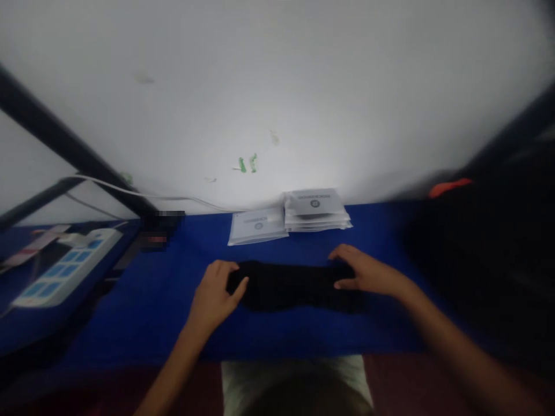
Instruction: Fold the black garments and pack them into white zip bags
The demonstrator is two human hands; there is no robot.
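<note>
A long, folded piece of black cloth lies crosswise on the blue table surface in front of me. My left hand grips its left end, the thumb on the near side and the fingers curled at the far side. At the other end, my right hand has its fingers bent over the far edge and its thumb on top of the cloth. Dark fabric fills the space between thumb and fingers of each hand. The cloth's exact kind is too dark to make out.
Behind the cloth, a stack of flat, frosted plastic bags sits beside another such bag. A white power strip with blue sockets lies at left. A white cable runs along the wall. A large dark mass stands at right.
</note>
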